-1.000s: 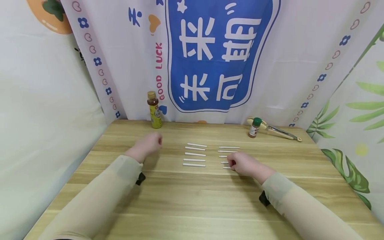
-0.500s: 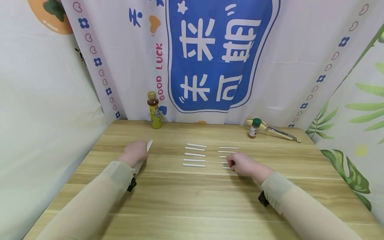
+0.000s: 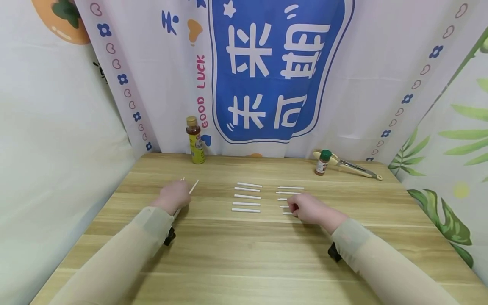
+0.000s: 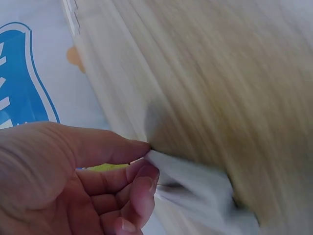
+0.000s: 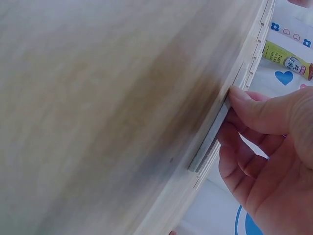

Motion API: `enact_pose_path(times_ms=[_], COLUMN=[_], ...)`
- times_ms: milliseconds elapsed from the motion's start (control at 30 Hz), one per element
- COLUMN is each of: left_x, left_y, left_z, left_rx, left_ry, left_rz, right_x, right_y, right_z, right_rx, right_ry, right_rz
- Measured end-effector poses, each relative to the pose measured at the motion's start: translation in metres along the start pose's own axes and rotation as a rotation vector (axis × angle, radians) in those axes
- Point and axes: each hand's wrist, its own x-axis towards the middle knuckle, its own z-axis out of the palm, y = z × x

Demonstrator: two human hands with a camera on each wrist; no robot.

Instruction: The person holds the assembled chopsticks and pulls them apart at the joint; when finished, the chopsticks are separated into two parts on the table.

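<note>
My left hand (image 3: 175, 195), over the left part of the table, pinches thin white sticks (image 3: 194, 186) whose ends poke out past the fingers. In the left wrist view they are blurred pale strips (image 4: 198, 178) running from between thumb and forefinger; I cannot tell their exact kind. At the right, my right hand (image 3: 308, 206) is low over a column of several slim white sticks (image 3: 291, 187). Its thumb and fingertips pinch one white stick (image 5: 209, 137) lying along the table. Left of that column, several thicker white sticks (image 3: 247, 196) lie in roughly parallel rows.
A yellow-labelled bottle (image 3: 196, 146) stands at the back left of the wooden table (image 3: 244, 258). At the back right are a small green-capped jar (image 3: 322, 163) and cream-tipped tongs (image 3: 354, 167). A printed cloth (image 3: 175, 97) hangs behind.
My left hand has drawn left and toward me from near the bottle, and the white sticks in it have spread apart. The right hand has stayed in nearly the same place.
</note>
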Motion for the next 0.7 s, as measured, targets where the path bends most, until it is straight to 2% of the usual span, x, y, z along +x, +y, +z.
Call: enact_pose_path(times_ms=[100, 233, 367, 500, 600, 700], left_x=[0.001, 0.005, 0.007, 0.008, 0.007, 0.006], left_y=[0.003, 0.013, 0.035, 0.065, 0.086, 0.105], left_z=[0.001, 0.000, -0.001, 0.000, 0.002, 0.005], left_rx=[-0.005, -0.131, -0.341, -0.504, -0.529, -0.467], left_ry=[-0.036, -0.055, -0.044, -0.100, -0.126, -0.104], left_rz=[0.010, 0.058, 0.168, 0.301, 0.374, 0.450], right_x=[0.000, -0.001, -0.003, -0.003, -0.001, 0.002], right_y=[0.000, 0.001, 0.000, 0.001, 0.001, -0.002], right_z=[0.000, 0.000, 0.000, 0.000, -0.001, -0.002], right_rx=[-0.001, 0.009, 0.011, 0.002, 0.002, 0.035], right_ry=[0.000, 0.002, 0.001, -0.012, -0.010, 0.061], right_rz=[0.004, 0.007, 0.027, 0.047, 0.047, 0.025])
